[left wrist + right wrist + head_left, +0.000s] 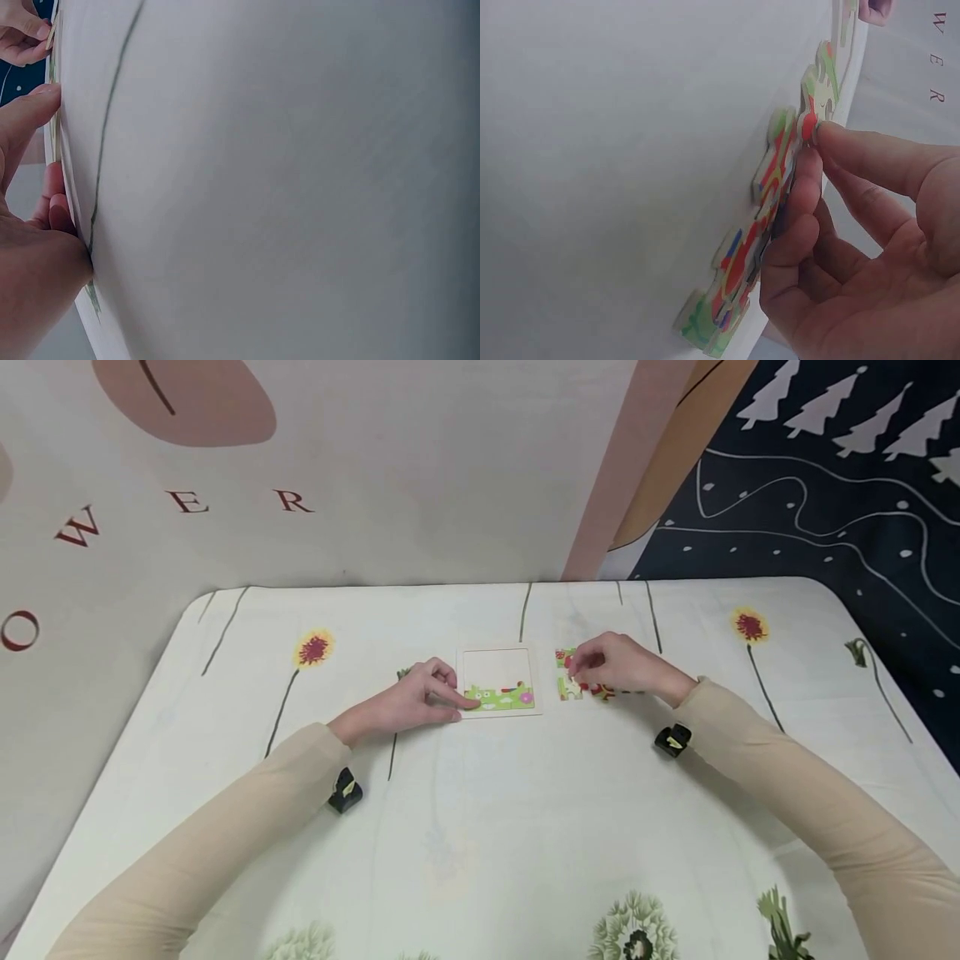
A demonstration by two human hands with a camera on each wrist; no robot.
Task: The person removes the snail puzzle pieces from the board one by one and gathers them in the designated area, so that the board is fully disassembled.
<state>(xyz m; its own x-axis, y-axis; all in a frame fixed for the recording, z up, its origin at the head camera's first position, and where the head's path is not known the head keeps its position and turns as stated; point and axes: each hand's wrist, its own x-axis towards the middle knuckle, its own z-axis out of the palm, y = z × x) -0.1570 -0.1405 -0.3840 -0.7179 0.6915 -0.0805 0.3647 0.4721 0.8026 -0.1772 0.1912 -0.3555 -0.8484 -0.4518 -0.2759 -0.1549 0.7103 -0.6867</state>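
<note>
The tray (497, 667) was only bottom-filled, left hand (412, 698) touching inside, forefinger straight; right of it, right hand (621, 662) pinched one of several loose pieces (808, 126).

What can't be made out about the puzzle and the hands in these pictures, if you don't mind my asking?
- Head view: the right hand covers some of the loose puzzle pieces, so they can't be counted.
- Left wrist view: the puzzle tray is nearly edge-on, so its printed picture can't be read.
- Right wrist view: the top edge cuts off most of the left hand.
</note>
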